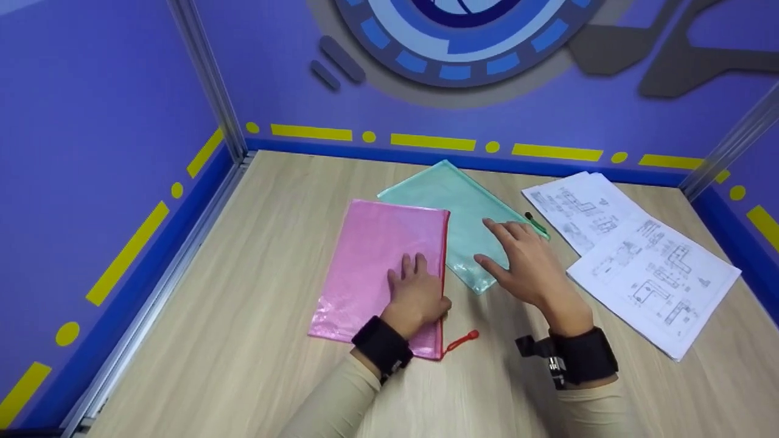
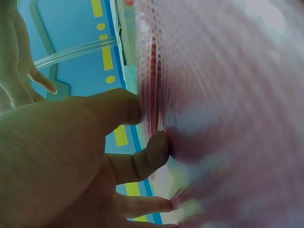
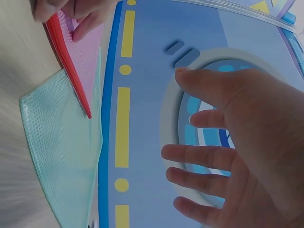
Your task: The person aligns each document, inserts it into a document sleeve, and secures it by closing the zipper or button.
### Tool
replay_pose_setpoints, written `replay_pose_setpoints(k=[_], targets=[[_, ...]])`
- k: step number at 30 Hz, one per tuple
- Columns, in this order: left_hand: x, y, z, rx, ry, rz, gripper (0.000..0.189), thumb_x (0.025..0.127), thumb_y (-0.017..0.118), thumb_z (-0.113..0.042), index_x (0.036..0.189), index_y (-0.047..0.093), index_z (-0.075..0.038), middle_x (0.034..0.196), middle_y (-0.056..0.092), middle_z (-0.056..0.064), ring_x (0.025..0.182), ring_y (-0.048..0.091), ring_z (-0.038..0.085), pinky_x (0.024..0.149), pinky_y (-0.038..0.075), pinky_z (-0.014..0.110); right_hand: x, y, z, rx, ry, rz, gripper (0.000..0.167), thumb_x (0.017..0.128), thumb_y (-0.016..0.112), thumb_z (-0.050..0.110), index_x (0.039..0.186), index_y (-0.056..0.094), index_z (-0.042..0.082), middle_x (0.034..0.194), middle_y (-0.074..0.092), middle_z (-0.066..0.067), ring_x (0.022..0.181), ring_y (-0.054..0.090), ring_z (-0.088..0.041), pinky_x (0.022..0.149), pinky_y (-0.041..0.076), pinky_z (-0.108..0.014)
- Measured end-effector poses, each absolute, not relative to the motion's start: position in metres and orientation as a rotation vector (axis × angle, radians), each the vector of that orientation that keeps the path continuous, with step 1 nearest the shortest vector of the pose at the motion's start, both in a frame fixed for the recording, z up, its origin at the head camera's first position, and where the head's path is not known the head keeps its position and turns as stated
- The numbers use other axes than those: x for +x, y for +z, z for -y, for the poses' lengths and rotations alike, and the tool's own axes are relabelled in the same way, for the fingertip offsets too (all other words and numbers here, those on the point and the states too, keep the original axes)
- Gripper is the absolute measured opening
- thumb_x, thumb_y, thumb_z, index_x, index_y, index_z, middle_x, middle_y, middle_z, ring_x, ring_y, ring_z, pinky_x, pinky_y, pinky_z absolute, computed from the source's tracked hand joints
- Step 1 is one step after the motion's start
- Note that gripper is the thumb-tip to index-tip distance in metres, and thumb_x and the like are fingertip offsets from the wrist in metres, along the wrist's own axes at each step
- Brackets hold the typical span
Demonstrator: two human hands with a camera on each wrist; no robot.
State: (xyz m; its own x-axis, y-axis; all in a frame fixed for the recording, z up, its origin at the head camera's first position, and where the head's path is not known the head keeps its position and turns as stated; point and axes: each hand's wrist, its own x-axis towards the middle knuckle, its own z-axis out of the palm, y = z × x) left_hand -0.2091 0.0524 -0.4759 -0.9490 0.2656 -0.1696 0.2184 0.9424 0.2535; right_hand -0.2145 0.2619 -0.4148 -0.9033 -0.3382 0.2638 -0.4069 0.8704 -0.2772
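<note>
A pink zip pouch (image 1: pixel 383 243) with a red zipper edge lies flat on the table. My left hand (image 1: pixel 417 298) rests on its right part, fingers spread over the surface and thumb at the zipper edge. In the left wrist view, the fingertips touch the pouch's mesh surface (image 2: pixel 228 95). A mint green zip pouch (image 1: pixel 468 213) lies partly under the pink one. Above it hovers my right hand (image 1: pixel 529 267), fingers apart and slightly bent, holding nothing; the right wrist view shows a gap between that hand (image 3: pixel 237 152) and the green pouch (image 3: pixel 66 137).
Printed sheets with technical drawings (image 1: pixel 657 274) overlap at the right of the table (image 1: pixel 243 304). A red zipper pull (image 1: pixel 462 342) sticks out from the pink pouch's lower right corner; a dark green pull (image 1: pixel 537 225) lies by the green pouch. Blue printed walls (image 1: pixel 292 91) enclose the table.
</note>
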Motion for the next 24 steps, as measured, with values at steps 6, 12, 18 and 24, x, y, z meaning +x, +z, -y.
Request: replay_pose_setpoints(k=[6,12,18,24], targets=[[-0.215,-0.469,-0.045,0.376,0.473,-2.880,0.051,0.097,0.068,-0.035,0.133,0.071,0.001,0.170,0.030,0.018,0.160,0.013,0.044,0.123,0.011,0.070,-0.210,-0.412,-0.266,0.630,0.517,2.773,0.068,0.097,0.079,0.028,0.155,0.052,0.004,0.139,0.062,-0.026,0.130,0.057,-0.045,0.106,0.047,-0.063],[-0.227,-0.452,-0.026,0.613,0.694,-3.027,0.025,0.101,0.057,-0.024,0.107,0.076,-0.010,0.172,0.030,0.009,0.162,0.013,0.039,0.122,0.016,0.071,-0.207,-0.406,-0.261,0.659,0.535,2.699,0.078,0.090,0.086,0.015,0.157,0.049,0.006,0.150,0.053,-0.026,0.135,0.053,-0.048,0.107,0.046,-0.064],[-0.231,-0.434,-0.011,0.889,0.787,-3.087,0.029,0.112,0.051,-0.029,0.127,0.071,-0.014,0.170,0.037,0.004,0.161,0.020,0.033,0.124,0.021,0.064,-0.206,-0.402,-0.251,0.697,0.443,2.580,0.104,0.078,0.098,0.026,0.165,0.040,0.018,0.171,0.028,-0.020,0.150,0.035,-0.049,0.111,0.038,-0.071],[-0.225,-0.420,-0.004,1.060,0.830,-3.087,0.029,0.109,0.058,-0.031,0.131,0.069,-0.016,0.159,0.053,0.006,0.146,0.050,0.027,0.118,0.040,0.043,-0.208,-0.404,-0.241,0.720,0.306,2.401,0.087,0.075,0.099,0.027,0.153,0.059,0.021,0.170,0.033,-0.018,0.160,0.016,-0.044,0.123,0.016,-0.069]])
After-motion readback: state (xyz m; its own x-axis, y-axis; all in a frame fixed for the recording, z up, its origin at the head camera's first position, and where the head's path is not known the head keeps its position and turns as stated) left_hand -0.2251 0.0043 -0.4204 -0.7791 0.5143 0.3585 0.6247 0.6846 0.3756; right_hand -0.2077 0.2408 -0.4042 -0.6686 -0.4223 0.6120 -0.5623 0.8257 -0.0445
